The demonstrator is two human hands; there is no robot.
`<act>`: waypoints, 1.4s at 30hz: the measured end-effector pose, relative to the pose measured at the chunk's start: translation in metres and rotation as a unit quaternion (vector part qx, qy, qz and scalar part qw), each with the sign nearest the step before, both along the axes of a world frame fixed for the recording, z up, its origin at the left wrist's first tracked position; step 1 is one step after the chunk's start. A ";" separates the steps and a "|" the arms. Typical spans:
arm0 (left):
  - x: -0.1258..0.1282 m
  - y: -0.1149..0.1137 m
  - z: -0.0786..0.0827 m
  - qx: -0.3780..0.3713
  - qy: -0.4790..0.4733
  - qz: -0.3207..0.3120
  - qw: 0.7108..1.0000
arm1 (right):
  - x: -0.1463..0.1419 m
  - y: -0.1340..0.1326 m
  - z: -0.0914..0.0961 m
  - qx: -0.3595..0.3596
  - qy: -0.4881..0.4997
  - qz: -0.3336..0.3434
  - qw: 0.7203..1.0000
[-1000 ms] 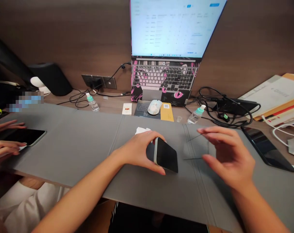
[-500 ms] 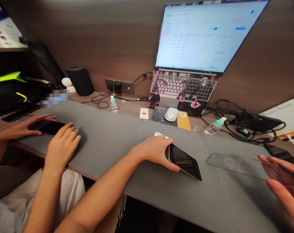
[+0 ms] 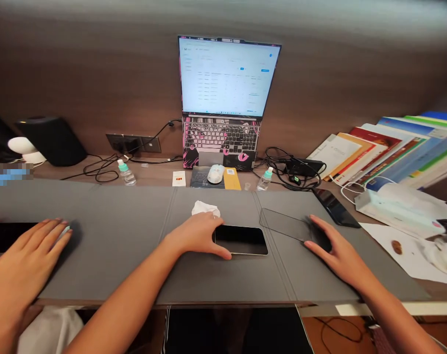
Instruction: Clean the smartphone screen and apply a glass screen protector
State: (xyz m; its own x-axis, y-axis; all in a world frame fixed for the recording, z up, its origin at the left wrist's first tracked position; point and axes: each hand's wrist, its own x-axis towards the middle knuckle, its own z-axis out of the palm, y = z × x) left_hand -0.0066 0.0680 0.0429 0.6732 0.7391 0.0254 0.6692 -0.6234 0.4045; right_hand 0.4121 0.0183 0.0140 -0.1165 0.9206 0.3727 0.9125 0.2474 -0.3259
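My left hand (image 3: 200,234) grips the left end of a phone (image 3: 242,240) between thumb and fingers. The phone lies flat on the grey desk mat (image 3: 135,231), its black screen facing up. To the right, my right hand (image 3: 332,248) holds a clear screen protector (image 3: 284,224) with a dark outline by its right end, low over the mat. Whether the protector touches the mat, I cannot tell. Behind my left hand a crumpled white tissue (image 3: 204,208) lies partly hidden. Another dark phone (image 3: 336,208) rests beyond my right hand.
A co-worker's hand (image 3: 35,246) rests on a dark phone (image 3: 8,235) at left. At the back stand an open laptop (image 3: 223,132), a mouse (image 3: 215,174) and two spray bottles (image 3: 126,174), with tangled cables (image 3: 278,162). Books (image 3: 385,147) and a white box (image 3: 396,211) are at right.
The view has swung right and levelled, bringing in the books and box. My right hand with the screen protector now appears nearer the phone. My left hand keeps its grip on the phone.
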 end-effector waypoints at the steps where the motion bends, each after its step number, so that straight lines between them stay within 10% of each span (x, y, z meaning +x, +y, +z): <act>1: -0.001 0.000 0.002 -0.010 -0.003 0.001 1.000 | -0.001 -0.001 0.001 0.004 -0.005 0.002 1.000; 17: -0.023 0.024 -0.005 0.018 0.013 0.136 0.990 | 0.002 -0.002 -0.008 0.042 -0.033 0.011 0.999; 33: 0.003 0.005 0.004 -0.039 -0.148 0.078 0.985 | -0.006 -0.005 0.001 0.032 -0.016 -0.015 0.999; 37: 0.008 0.006 0.003 -0.126 -0.299 0.075 0.943 | -0.018 -0.011 0.015 0.076 0.022 0.000 0.997; 42: 0.015 0.007 0.004 -0.338 -0.455 0.037 0.823 | -0.090 -0.027 0.037 0.088 0.175 0.034 0.980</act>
State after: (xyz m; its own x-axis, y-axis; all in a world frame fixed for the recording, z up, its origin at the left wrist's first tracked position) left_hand 0.0085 0.0747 0.0468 0.5553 0.8294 0.0604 -0.0764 -0.0214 0.9968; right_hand 0.3218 -0.0087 0.0507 -0.0124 0.8331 0.5530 0.7318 0.3845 -0.5627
